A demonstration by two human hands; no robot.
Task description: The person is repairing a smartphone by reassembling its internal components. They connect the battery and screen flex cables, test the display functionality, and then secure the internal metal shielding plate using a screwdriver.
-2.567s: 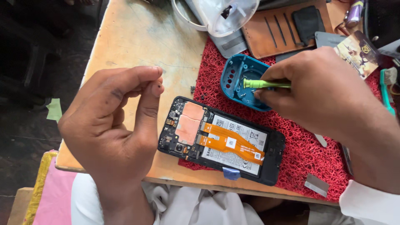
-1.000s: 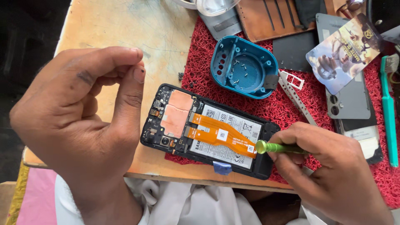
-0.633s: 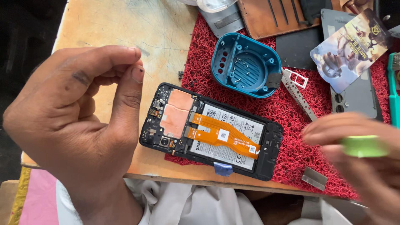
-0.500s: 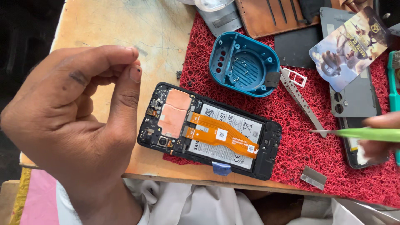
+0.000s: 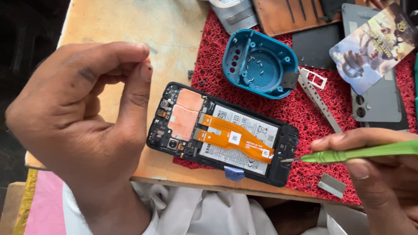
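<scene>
Currently the opened phone point(image 5: 224, 135) lies on the red mat point(image 5: 313, 109) at the desk's near edge. Right hand point(image 5: 379, 182) pinches a green screwdriver point(image 5: 361, 152), tip at the phone's bottom end. Left hand point(image 5: 82, 117) hovers, thumb and forefinger pinched together, contents unclear. Light, rigid frame; orange flex point(image 5: 235, 138) fragile, so hold by the edges.

A worn wooden table point(image 5: 130, 26) in daylight, red bristly mat point(image 5: 331, 109) at right, dark floor point(image 5: 26, 30) left.
</scene>
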